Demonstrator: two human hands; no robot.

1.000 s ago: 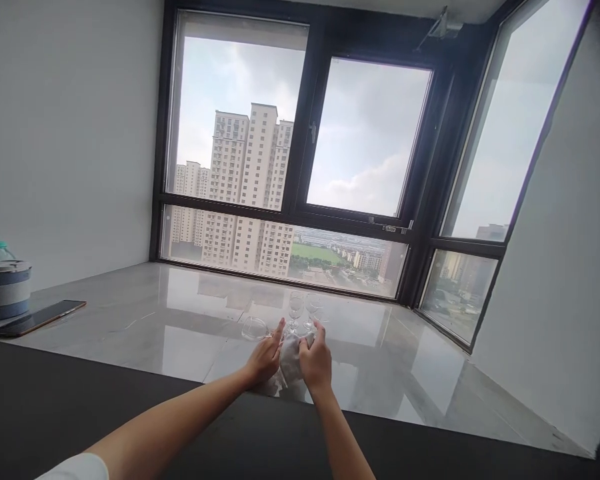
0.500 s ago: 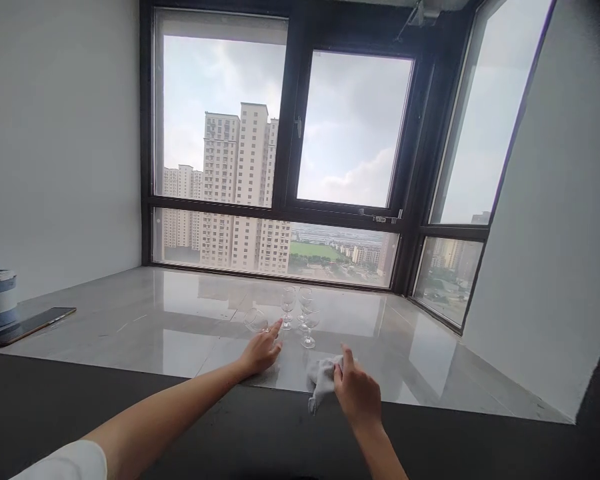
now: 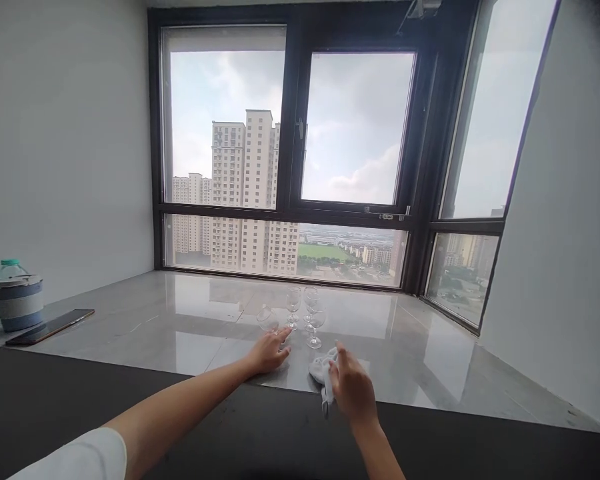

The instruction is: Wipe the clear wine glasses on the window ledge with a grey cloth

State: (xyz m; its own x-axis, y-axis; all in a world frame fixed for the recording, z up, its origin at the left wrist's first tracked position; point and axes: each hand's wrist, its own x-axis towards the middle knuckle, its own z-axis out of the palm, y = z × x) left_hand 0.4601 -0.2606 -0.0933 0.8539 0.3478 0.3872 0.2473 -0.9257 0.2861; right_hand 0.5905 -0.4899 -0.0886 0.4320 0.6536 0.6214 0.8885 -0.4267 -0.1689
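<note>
My left hand (image 3: 269, 352) rests low over the ledge, its fingers at the stem end of a small clear stemmed glass (image 3: 267, 317). That glass leans to the left; its foot is partly hidden by my fingers. Just beyond, three similar glasses stand upright close together: one at the back left (image 3: 293, 301), one behind on the right (image 3: 311, 297), and a nearer one (image 3: 315, 323). My right hand (image 3: 353, 385) is closed on a crumpled pale cloth (image 3: 322, 368), index finger stretched forward. A corner of the cloth hangs over the ledge's front edge.
The glossy tiled ledge (image 3: 145, 333) runs beneath dark-framed windows (image 3: 280, 212). At the left are a phone (image 3: 50, 327), a blue-and-white tub (image 3: 17, 304) and a bottle with a green cap (image 3: 10, 263). White walls close both sides.
The view has shifted left, bringing more of the tub and bottle into sight. My right hand and the cloth have moved slightly closer to the glasses; the leaning glass looks a little more upright.
</note>
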